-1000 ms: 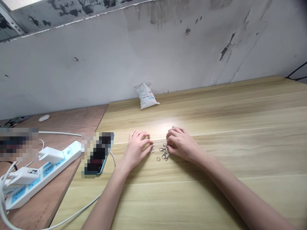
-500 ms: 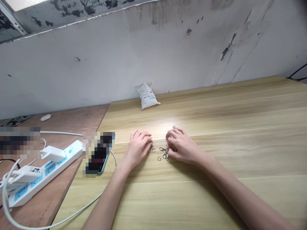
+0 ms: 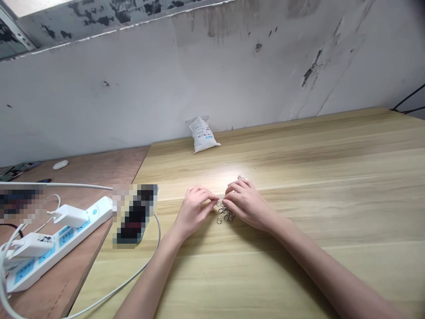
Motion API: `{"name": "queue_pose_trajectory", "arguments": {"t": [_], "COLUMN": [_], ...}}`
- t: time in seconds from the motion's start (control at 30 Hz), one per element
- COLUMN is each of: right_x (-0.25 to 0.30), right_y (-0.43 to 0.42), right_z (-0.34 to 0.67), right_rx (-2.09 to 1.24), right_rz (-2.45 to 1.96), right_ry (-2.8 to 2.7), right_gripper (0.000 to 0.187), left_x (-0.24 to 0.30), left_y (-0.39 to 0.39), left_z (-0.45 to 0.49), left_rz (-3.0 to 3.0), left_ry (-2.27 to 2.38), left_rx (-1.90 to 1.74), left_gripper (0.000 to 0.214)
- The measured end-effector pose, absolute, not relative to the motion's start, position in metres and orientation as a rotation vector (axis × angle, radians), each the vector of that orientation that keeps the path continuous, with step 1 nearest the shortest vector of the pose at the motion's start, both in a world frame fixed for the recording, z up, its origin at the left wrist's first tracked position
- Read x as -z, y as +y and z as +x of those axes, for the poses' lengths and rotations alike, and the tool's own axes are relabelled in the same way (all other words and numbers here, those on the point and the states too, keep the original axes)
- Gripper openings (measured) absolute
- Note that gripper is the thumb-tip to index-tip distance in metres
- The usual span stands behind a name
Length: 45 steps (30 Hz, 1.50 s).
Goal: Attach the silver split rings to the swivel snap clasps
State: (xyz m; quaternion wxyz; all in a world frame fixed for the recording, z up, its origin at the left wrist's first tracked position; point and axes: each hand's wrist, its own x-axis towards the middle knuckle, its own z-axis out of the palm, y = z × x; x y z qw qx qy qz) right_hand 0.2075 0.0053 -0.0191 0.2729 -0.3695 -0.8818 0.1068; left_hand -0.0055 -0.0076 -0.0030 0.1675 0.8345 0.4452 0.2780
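Thumb and forefinger of my left hand (image 3: 195, 210) pinch a small metal ring (image 3: 218, 203) at their tips. My right hand (image 3: 249, 204) is close by on the right, with its thumb and forefinger tips together near that ring. What they hold, if anything, cannot be made out. Partly under my right palm lies a small pile of silver metal clasps (image 3: 227, 216), several with rings. A loose metal ring (image 3: 219, 220) rests on the wooden table just left of the pile. More small metal pieces (image 3: 240, 177) show beyond my right fingers.
A white plastic packet (image 3: 203, 136) stands at the back by the wall. To my left, a phone (image 3: 133, 221), blurred out, lies near the table edge. A white power strip (image 3: 59, 246) with plugged-in chargers and a looping white cable (image 3: 124, 283) occupy the left side.
My left hand has moved right and its fingertips have closed on a ring. My right hand has shifted slightly left, uncovering its thumb and forefinger beside the clasps.
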Motion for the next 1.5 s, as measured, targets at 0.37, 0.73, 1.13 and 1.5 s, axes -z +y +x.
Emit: {"name": "queue_pose_trajectory", "arguments": {"t": [0.37, 0.73, 1.13, 1.5], "right_x": [0.024, 0.02, 0.025, 0.023], "right_y": [0.003, 0.007, 0.013, 0.008], "right_z": [0.198, 0.204, 0.21, 0.205], "right_rx": [-0.361, -0.266, -0.358, -0.383], "right_rz": [-0.915, -1.019, -1.088, -1.001], "right_ry": [-2.282, -2.237, -2.112, -2.185], "right_gripper": [0.013, 0.013, 0.012, 0.014], "left_x": [0.007, 0.006, 0.013, 0.005], "left_y": [-0.008, -0.006, -0.014, -0.012], "left_z": [-0.002, -0.009, 0.017, 0.009], "left_rz": [2.366, 2.419, 2.534, 2.208], "left_ry": [1.226, 1.27, 1.485, 1.41], "left_rx": [-0.791, -0.728, -0.721, -0.923], "left_gripper": [0.015, 0.014, 0.016, 0.008]}}
